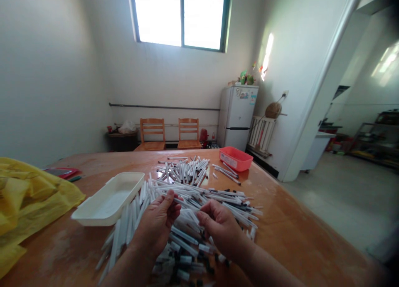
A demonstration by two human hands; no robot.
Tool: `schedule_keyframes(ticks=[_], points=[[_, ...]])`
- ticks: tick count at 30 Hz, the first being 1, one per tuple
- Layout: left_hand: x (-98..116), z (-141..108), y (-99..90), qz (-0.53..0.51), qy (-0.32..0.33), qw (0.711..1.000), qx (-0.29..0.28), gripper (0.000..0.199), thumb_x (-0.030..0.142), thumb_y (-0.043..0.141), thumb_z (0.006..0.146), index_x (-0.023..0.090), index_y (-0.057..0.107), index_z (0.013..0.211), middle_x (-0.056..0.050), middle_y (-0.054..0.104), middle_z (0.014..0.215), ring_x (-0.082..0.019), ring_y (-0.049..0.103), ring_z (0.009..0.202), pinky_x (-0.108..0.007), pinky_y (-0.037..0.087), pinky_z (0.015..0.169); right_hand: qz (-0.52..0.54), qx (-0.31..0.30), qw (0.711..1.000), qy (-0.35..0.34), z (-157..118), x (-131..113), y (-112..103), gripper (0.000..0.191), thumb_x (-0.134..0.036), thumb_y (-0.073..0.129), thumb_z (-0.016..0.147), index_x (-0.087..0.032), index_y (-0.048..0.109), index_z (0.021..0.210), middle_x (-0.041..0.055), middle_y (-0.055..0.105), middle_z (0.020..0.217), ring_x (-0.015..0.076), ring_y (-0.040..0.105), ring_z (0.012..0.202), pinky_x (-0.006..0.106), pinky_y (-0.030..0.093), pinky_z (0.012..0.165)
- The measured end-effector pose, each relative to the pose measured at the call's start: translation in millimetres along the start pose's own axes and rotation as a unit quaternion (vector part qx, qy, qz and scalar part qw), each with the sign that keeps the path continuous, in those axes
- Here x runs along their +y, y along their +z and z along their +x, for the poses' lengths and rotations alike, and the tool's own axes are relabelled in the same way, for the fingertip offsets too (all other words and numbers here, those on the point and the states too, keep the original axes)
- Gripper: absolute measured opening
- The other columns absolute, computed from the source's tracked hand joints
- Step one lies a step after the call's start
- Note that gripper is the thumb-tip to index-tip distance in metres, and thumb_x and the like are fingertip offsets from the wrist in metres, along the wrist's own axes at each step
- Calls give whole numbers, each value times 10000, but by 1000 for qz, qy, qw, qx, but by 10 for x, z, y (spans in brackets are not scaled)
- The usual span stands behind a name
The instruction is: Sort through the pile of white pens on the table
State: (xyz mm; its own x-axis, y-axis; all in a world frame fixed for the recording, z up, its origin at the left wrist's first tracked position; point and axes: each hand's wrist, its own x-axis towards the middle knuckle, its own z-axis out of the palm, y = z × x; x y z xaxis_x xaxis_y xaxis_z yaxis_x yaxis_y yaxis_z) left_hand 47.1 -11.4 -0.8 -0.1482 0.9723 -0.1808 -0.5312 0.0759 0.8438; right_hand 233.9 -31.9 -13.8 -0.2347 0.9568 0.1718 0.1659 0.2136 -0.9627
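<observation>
My left hand (160, 220) is raised over a big heap of pen parts, thumb and fingers pinched on a pale pen part whose end shows past the fingertips. To its right, my right hand (220, 224) is closed too, thumb against the bent index finger. What it pinches, if anything, is too small to make out. Under and beyond both hands lie many whitish pen barrels (183, 189), with clear caps (205, 248) and small black pieces nearer to me. Farther back is a pile of pens (187, 170) with dark tips.
A cream plastic tray (93, 213) stands left of the heap, beside a yellow plastic bag (34, 199). At the back right sit a red basket (237, 159) and a few loose pens (229, 174). Two wooden chairs (152, 131) and a fridge (238, 112) stand beyond the table.
</observation>
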Motion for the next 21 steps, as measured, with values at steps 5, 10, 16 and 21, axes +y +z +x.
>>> schedule_keyframes(ticks=[5,10,16,21], points=[[1,4,19,-8,-1,1000,17,90,216,674,880,132,667,849,-21,665,756,-77,635,583,-167,536,526,-150,55,982,-102,-35,-24,-27,114,-263,594,907,-185,579,825,-18,575,714,131,510,657,243,375,608],[47,36,-10,-35,13,998,53,85,180,671,877,135,643,810,0,642,711,-76,626,556,-169,532,509,-180,60,975,-112,-18,0,-71,67,-224,580,899,-193,573,840,-21,574,730,132,513,662,241,374,617],[7,39,-12,-16,11,999,47,100,205,695,862,142,639,809,-1,647,713,-83,629,569,-175,529,516,-217,77,968,-96,19,38,-78,211,-244,648,855,-198,614,1057,13,633,885,159,564,754,259,398,678],[23,52,-32,-2,24,999,42,128,243,736,828,143,657,817,-6,662,736,-89,632,601,-187,529,554,-238,44,963,-116,18,19,-96,105,-251,559,924,-199,635,872,11,626,820,158,564,758,258,388,690]])
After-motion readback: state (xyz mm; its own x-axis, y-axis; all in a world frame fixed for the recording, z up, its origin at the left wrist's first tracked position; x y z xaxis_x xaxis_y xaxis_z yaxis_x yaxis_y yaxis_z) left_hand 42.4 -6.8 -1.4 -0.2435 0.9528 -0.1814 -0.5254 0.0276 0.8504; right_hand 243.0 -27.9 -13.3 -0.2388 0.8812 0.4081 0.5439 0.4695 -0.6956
